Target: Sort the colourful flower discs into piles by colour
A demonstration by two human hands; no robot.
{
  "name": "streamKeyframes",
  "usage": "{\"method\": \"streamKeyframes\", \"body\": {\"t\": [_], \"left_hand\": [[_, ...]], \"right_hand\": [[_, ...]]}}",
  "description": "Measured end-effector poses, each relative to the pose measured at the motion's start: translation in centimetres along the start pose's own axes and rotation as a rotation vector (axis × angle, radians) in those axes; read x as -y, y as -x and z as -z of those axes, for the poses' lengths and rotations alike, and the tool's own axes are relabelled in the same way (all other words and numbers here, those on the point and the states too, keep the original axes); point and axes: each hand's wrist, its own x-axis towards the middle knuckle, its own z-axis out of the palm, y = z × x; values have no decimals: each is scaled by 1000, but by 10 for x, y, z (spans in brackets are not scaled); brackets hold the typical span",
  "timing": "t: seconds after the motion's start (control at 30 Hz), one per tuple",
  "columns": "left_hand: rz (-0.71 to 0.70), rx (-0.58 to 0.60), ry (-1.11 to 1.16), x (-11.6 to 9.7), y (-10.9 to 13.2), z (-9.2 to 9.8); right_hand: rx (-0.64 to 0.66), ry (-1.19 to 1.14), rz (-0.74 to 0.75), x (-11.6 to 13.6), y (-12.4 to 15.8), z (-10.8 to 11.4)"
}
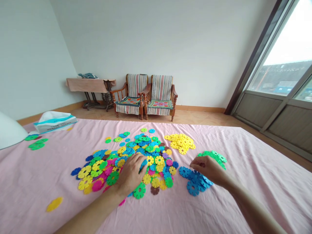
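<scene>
My left hand (131, 172) reaches into a large mixed heap of slotted plastic snowflake discs (159, 160), with its fingers curled downward. A blue snowflake disc (144, 164) shows between its thumb and forefinger. To the right, my right hand (209, 169) hovers with bent, pinched fingers over a pile of blue snowflake discs (193, 188); whatever its fingertips may hold is hidden. Just behind that hand lies a pile of green snowflake discs (218, 157), partly covered by it. Farther back is a pile of yellow snowflake discs (182, 143).
The pink cloth (255, 182) under the discs is wrinkled. A tissue box (57, 123) stands at the far left beside a white rounded object (9, 131). A few green discs (37, 144) and a lone yellow disc (55, 204) lie at left. Two wooden armchairs (161, 87) stand beyond.
</scene>
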Motion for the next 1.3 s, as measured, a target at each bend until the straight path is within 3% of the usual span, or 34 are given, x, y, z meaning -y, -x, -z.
{"method": "streamKeyframes", "body": {"t": [0.1, 0.3, 0.5, 0.67, 0.83, 1.1, 1.3], "left_hand": [[8, -5, 4, 2, 1, -2], [12, -17, 13, 3, 1, 0], [1, 8, -10, 3, 1, 2], [-6, 14, -14, 3, 1, 2], [-7, 14, -9, 5, 1, 1], [1, 29, -5, 3, 0, 2], [-3, 22, 3, 5, 0, 1]], "right_hand": [[-129, 40, 10, 13, -7, -10], [-163, 43, 204, 54, -27, -50], [-207, 205, 351, 76, -38, -78], [-169, 316, 348, 81, -37, -89], [-191, 470, 442, 77, -36, -99], [-189, 335, 391, 85, -28, -95], [-229, 350, 491, 83, -28, -99]]}}
